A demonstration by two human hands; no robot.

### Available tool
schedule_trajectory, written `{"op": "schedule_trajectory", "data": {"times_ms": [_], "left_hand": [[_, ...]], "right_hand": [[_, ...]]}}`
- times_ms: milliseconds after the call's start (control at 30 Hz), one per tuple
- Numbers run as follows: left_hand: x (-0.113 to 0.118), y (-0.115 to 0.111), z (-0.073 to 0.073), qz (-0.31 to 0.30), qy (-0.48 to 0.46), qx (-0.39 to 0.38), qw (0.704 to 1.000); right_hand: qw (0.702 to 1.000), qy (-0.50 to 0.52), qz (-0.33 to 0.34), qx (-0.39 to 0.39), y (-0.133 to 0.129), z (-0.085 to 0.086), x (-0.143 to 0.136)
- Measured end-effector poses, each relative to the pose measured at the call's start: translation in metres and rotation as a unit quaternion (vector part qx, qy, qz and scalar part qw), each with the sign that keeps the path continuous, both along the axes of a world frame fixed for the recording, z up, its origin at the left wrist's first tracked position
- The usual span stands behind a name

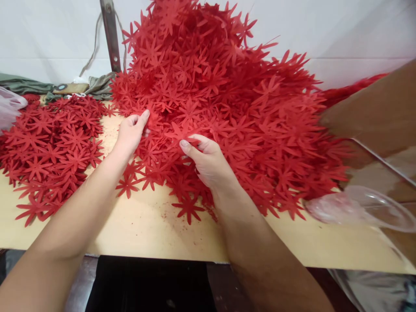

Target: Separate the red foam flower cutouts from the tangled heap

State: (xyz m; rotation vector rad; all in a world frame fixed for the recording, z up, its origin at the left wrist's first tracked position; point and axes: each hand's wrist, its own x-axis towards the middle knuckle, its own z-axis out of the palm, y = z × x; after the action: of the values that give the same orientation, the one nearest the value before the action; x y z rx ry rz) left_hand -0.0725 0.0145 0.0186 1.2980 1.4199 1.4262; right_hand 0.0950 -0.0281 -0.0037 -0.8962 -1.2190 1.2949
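A tall heap of red flower-shaped fabric cutouts (208,86) rises against the wall, and both hands are at its front left. My right hand (204,158) pinches a red petal cutout (179,133) between thumb and fingers. Thumb and fingers of my left hand (132,128) are pressed together near a red patch of the heap; what they hold, if anything, blends into the red behind. Beyond my left arm lies a smaller, lower pile of darker red cutouts (55,143).
A cardboard box (373,108) stands at the right, with a clear plastic lid or container (360,210) by it. Plastic wrapping (11,106) and crumpled green cloth (29,84) lie at the far left. A metal bracket (110,34) runs up the wall. Red crumbs dot the wooden table (146,234).
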Motion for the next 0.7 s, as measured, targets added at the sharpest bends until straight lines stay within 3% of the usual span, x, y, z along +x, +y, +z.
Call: {"op": "schedule_trajectory", "data": {"times_ms": [133, 400, 567, 700], "left_hand": [[-0.014, 0.012, -0.01, 0.045, 0.085, 0.057, 0.994], [-0.012, 0.01, -0.008, 0.041, 0.054, 0.071, 0.995], [-0.007, 0.004, -0.008, 0.041, 0.095, 0.059, 0.993], [-0.001, 0.001, -0.01, -0.012, 0.129, 0.038, 0.991]], "right_hand": [[0.998, -0.025, -0.056, 0.0, 0.002, 0.001, 0.0], [0.995, -0.015, -0.094, -0.039, 0.005, 0.0, -0.001], [0.996, 0.003, -0.081, -0.035, 0.003, 0.0, -0.002], [0.998, -0.002, -0.058, -0.017, 0.001, 0.001, -0.004]]}}
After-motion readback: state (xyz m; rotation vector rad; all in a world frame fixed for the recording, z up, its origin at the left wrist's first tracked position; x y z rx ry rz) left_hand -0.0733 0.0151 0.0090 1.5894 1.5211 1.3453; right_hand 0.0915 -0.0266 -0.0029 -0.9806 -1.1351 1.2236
